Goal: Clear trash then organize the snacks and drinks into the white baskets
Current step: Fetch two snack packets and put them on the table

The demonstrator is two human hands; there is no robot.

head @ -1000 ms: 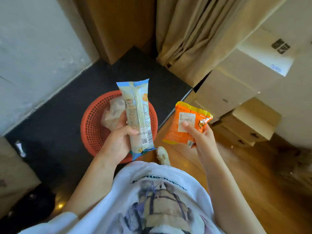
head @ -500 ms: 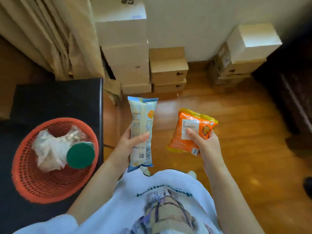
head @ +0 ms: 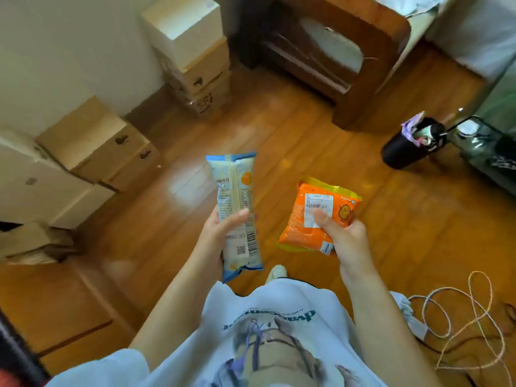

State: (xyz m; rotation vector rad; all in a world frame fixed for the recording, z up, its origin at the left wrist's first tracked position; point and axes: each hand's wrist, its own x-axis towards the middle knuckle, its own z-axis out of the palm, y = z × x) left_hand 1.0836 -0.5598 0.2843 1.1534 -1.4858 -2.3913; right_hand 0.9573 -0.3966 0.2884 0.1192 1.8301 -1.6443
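- Left hand (head: pixel 216 236) is wrapped around a long blue snack packet (head: pixel 237 213), held upright; right hand (head: pixel 344 238) pinches an orange snack bag (head: pixel 315 216) just beside it.
- Looks like the carrying step; no white baskets in sight, so finding them comes next.
- Cardboard boxes (head: pixel 95 146) stand beyond the left hand, a black bin (head: pixel 405 149) past the right.
- Loose cable (head: pixel 460 317) on the floor below the right hand could trip.
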